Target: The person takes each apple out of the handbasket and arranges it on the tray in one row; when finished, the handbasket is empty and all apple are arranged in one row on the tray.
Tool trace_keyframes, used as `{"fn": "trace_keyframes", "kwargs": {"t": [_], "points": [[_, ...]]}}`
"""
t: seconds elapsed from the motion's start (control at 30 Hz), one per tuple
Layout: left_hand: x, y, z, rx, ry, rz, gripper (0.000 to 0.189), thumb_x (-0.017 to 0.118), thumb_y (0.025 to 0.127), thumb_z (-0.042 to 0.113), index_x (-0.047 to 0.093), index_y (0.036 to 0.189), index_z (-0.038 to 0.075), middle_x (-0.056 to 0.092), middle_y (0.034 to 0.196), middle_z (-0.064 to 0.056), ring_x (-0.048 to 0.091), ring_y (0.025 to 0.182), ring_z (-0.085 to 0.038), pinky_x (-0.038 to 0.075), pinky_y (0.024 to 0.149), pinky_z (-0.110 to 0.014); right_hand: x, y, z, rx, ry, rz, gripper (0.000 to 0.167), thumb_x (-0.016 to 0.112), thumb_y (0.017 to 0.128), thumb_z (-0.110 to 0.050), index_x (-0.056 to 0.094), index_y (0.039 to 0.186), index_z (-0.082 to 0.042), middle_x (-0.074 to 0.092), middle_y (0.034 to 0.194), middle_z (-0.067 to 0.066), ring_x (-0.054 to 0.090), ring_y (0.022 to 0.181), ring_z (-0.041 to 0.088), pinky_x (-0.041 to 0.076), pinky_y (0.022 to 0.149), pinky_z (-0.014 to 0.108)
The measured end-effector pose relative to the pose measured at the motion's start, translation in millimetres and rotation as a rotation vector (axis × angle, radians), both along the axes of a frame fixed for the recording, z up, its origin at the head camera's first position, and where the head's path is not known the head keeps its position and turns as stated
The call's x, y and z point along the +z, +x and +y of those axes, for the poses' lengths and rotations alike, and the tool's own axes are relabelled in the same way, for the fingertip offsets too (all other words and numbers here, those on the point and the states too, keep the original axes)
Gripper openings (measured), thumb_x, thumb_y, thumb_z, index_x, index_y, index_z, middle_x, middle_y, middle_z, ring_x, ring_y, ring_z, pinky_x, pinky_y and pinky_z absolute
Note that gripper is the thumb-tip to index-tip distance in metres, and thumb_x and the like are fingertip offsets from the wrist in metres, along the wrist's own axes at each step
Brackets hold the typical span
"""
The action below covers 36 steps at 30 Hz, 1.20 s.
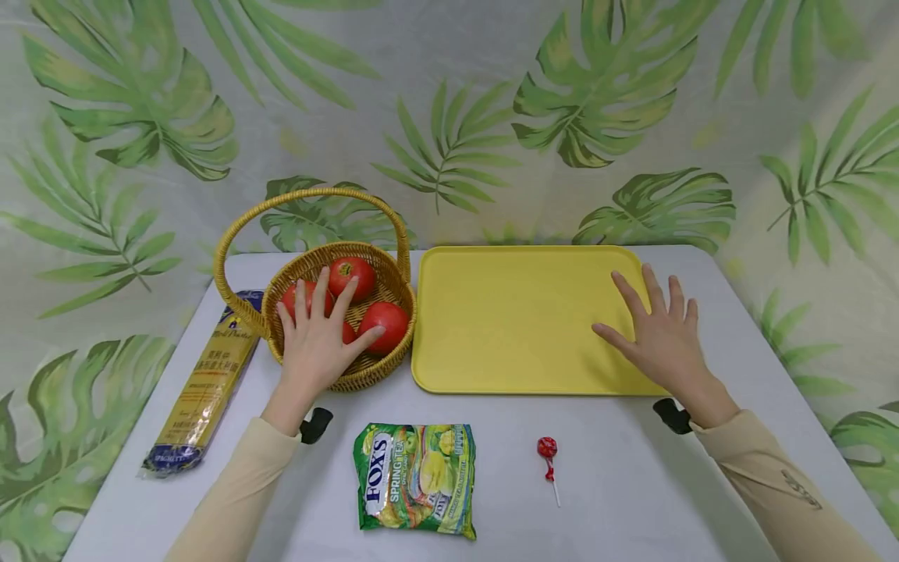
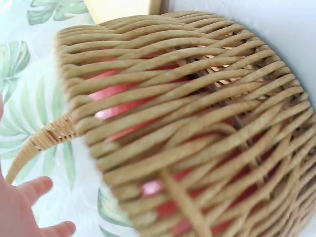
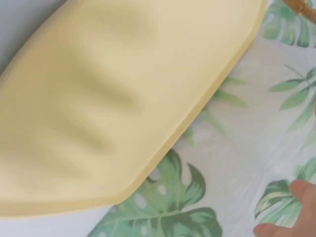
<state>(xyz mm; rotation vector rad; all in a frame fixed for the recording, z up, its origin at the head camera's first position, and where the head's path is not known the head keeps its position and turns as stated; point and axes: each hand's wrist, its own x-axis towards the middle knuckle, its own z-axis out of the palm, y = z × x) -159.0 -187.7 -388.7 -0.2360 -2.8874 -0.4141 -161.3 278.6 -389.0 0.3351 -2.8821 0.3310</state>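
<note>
My left hand (image 1: 313,343) is spread over the near side of a wicker basket (image 1: 368,378), its fingers straight and holding nothing. Several round red fruits (image 1: 383,328) lie inside the basket, partly hidden behind that hand. The left wrist view shows the woven basket wall (image 2: 197,103) close up, with red showing through the gaps. Over the right end of a yellow tray (image 1: 520,320) my right hand (image 1: 663,343) is held out, fingers apart and nothing in them. Soft finger shadows fall on the tray (image 3: 163,64) in the right wrist view.
A long pack of pasta (image 1: 211,382) lies left of the basket. Nearer me are a green Fox's candy bag (image 1: 416,480) and a red lollipop (image 1: 547,447) on the white table (image 1: 618,468). The basket's tall handle (image 1: 309,195) arches upward. Leaf-patterned cloth (image 1: 449,117) hangs behind.
</note>
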Motion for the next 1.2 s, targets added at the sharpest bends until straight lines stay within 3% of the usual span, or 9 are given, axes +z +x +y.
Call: {"fn": "trace_keyframes", "kwargs": {"t": [0.23,0.5,0.63,0.83,1.0,1.13,1.2], "points": [[10.7,16.9,-11.5,-0.043,0.134,0.064,0.083,0.053,0.086,0.066,0.026,0.152,0.023,0.006,0.159,-0.011,-0.002,0.142,-0.039,-0.002,0.108,-0.064,11.4,-8.2,-27.4,0.16,-0.137,0.06,0.081,0.063,0.089,-0.048,0.022,0.154,-0.02,0.016,0.155,0.022,0.018,0.134,0.053,0.02,0.101,0.069],[16.5,36.6,-36.0,-0.079,0.358,0.109,0.077,0.058,0.089,0.056,0.027,0.152,0.025,0.01,0.159,-0.004,0.01,0.142,-0.036,0.018,0.101,-0.072,24.1,-20.2,-70.0,0.379,-0.405,-0.041,0.079,0.066,0.091,-0.036,0.02,0.154,-0.021,0.017,0.157,0.011,0.017,0.141,0.036,0.021,0.105,0.062],[15.7,45.1,-47.3,-0.093,0.524,0.091,0.071,0.06,0.091,0.045,0.029,0.152,0.026,0.013,0.158,-0.001,0.014,0.142,-0.034,0.019,0.099,-0.074,27.9,-28.4,-94.7,0.495,-0.503,-0.079,0.078,0.067,0.091,-0.032,0.021,0.153,-0.019,0.025,0.154,0.008,0.028,0.136,0.032,0.027,0.106,0.055],[9.6,58.3,-60.9,-0.124,0.728,0.056,0.06,0.056,0.097,0.027,0.03,0.151,0.022,0.019,0.156,-0.004,0.019,0.14,-0.031,0.022,0.105,-0.064,28.8,-40.4,-128.2,0.625,-0.677,-0.216,0.074,0.065,0.093,-0.021,0.023,0.153,-0.018,0.029,0.152,0.007,0.036,0.133,0.03,0.033,0.105,0.05],[1.0,67.7,-70.4,-0.07,0.773,0.003,0.058,0.051,0.1,0.018,0.026,0.152,0.021,0.019,0.156,-0.008,0.024,0.139,-0.035,0.026,0.108,-0.053,26.9,-50.9,-152.2,0.697,-0.77,-0.328,0.07,0.063,0.094,-0.025,0.024,0.152,-0.021,0.031,0.151,0.002,0.038,0.132,0.026,0.033,0.106,0.046],[-6.5,73.7,-76.0,-0.021,0.786,-0.025,0.057,0.049,0.101,0.019,0.025,0.152,0.015,0.02,0.155,-0.008,0.026,0.138,-0.034,0.031,0.108,-0.032,25.6,-55.7,-169.9,0.725,-0.791,-0.402,0.068,0.063,0.094,-0.028,0.026,0.151,-0.025,0.031,0.151,0.0,0.04,0.131,0.024,0.034,0.105,0.046],[-10.2,75.4,-78.3,-0.002,0.776,-0.028,0.057,0.05,0.101,0.018,0.025,0.152,0.013,0.022,0.154,-0.009,0.027,0.137,-0.034,0.032,0.107,-0.033,24.2,-57.9,-178.3,0.735,-0.8,-0.433,0.068,0.063,0.094,-0.024,0.026,0.151,-0.024,0.031,0.151,0.001,0.04,0.13,0.024,0.034,0.105,0.046]]}}
